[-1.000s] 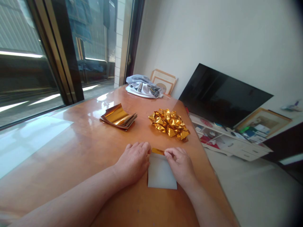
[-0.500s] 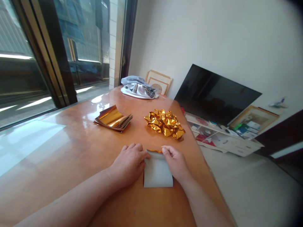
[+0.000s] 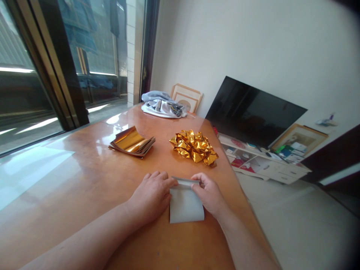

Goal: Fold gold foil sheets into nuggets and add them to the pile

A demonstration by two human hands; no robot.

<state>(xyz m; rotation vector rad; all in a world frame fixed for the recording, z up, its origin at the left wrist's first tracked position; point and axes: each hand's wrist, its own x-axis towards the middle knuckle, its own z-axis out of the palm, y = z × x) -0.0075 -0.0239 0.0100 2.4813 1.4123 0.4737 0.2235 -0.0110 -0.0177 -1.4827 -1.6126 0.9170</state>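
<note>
A small sheet of foil paper (image 3: 186, 208) lies on the table with its pale side up, its far edge raised in a narrow fold. My left hand (image 3: 154, 194) rests at the sheet's upper left, thumb and index finger closed on that corner. At the upper right corner, my right hand (image 3: 208, 193) pinches the folded edge between thumb and fingers. Beyond my hands sits a heap of folded gold foil pieces (image 3: 194, 147). To its left is a stack of gold foil sheets (image 3: 132, 143), slightly curled.
The glossy wooden table (image 3: 92, 180) has its right edge close to my right arm. Folded cloth (image 3: 161, 107) lies at its far end, before leaning frames (image 3: 187, 95). A television (image 3: 254, 112) and a white cabinet (image 3: 270, 167) stand beyond. Glass doors (image 3: 25, 93) are at left.
The sheet's far edge showed a gold strip before; now a pale, greyish band shows there. My right thumb and fingers have shifted slightly along the corner. My left hand stays on the sheet.
</note>
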